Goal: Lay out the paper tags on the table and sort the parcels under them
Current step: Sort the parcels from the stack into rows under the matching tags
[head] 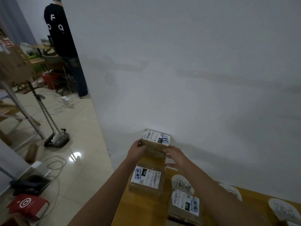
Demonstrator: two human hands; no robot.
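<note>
Along the near right edge of the counter (146, 209) your round paper tags (183, 183) lie in a row, with one labelled parcel (184, 205) just beside the leftmost tag. Further in sits a second parcel (147, 179), label up. At the far end, by the wall, you hold a third parcel (156, 141): your left hand (137, 150) presses its left side and your right hand (175, 154) closes on its near right corner. It seems to rest on something brown beneath, though you cannot tell what. Set off-centre, it could tip off the counter's far left edge onto the floor. No bins or trays show, so nothing is contained.
</note>
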